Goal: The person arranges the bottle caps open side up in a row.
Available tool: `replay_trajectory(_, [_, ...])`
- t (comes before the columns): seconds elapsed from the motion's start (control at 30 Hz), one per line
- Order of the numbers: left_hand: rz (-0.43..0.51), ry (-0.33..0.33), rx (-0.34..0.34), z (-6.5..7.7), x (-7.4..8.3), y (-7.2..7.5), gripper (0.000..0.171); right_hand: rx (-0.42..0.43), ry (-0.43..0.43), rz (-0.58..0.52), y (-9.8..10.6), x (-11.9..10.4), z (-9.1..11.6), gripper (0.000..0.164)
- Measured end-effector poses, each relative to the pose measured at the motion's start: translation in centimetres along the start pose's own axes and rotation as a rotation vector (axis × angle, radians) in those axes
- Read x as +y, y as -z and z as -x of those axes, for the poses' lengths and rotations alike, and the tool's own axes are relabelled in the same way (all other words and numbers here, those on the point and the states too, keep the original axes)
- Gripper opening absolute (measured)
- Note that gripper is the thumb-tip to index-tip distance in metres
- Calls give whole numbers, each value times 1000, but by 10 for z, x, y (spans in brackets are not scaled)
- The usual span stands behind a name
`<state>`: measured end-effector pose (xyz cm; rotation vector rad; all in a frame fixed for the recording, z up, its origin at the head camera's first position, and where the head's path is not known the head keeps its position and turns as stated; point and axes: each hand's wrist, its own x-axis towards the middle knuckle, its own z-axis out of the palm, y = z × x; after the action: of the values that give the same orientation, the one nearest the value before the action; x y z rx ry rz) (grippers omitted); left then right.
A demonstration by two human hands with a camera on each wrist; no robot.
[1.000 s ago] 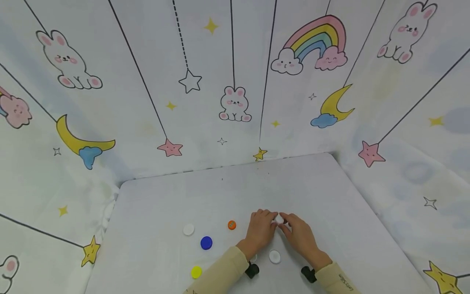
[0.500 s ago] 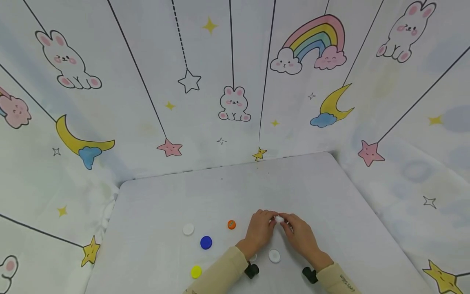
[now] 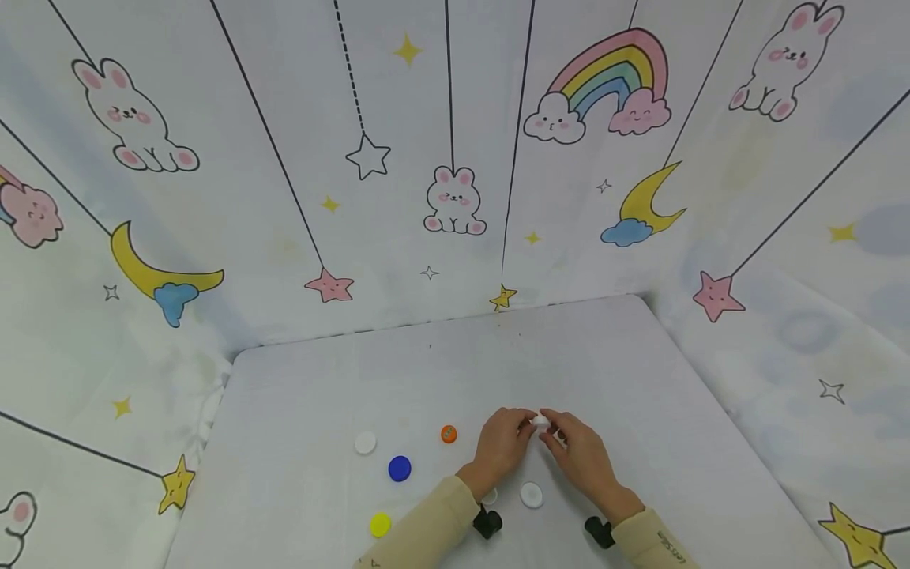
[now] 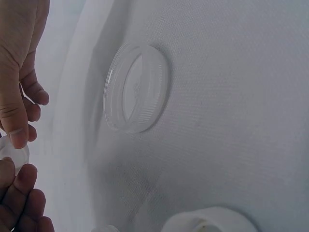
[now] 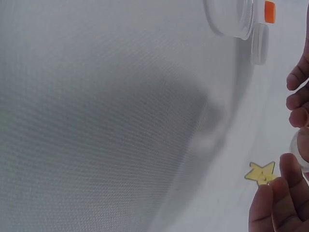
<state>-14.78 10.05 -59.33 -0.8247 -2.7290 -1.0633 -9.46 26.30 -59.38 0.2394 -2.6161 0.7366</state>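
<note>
In the head view my left hand [image 3: 503,438] and right hand [image 3: 579,446] meet above the table. Between their fingertips both pinch a small white round cap [image 3: 541,422]. The left wrist view shows this cap [image 4: 15,153] as translucent, with the right thumb over it and the left fingers beneath. Fingers hide part of its rim. A clear ribbed lid [image 3: 531,495] lies on the table nearer the body, between the forearms. Beside the left sleeve, another pale lid [image 3: 490,497] is partly hidden.
On the white table [image 3: 320,395] left of the hands lie an orange cap [image 3: 449,434], a white lid [image 3: 366,443], a blue lid [image 3: 400,469] and a yellow lid [image 3: 380,525]. Patterned cloth walls [image 3: 398,237] rise along the back and sides. Black cameras [image 3: 487,521] sit under the wrists.
The small white cap has tilted between the fingertips, from a rounder face to a flatter outline. Both hands shift only slightly; the lids on the table lie where they were.
</note>
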Motion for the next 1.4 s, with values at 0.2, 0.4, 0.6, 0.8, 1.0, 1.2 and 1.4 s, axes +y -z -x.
replay_trajectory(0.2, [12, 22, -5, 0, 2, 1, 18, 24, 24, -5, -2, 3, 0, 52])
replay_trajectory(0.4, [50, 59, -1, 0, 4, 0, 18, 33, 44, -25, -2, 2, -1, 52])
replay_trajectory(0.6, [62, 60, 11, 0, 5, 0, 18, 48, 60, -35, -2, 3, -1, 52])
replay_trajectory(0.8, [94, 79, 10, -2, 5, 0, 18, 79, 88, -31, -4, 5, -1, 55])
replay_trajectory(1.0, [128, 105, -7, -3, 6, 3, 19, 96, 94, -37, -4, 4, 0, 52])
replay_trajectory(1.2, [150, 108, -20, -2, 7, 4, 20, 106, 106, -31, -3, 3, -1, 49])
replay_trajectory(1.4, [142, 94, -19, 0, 7, 3, 20, 101, 101, -16, -4, 6, 0, 45])
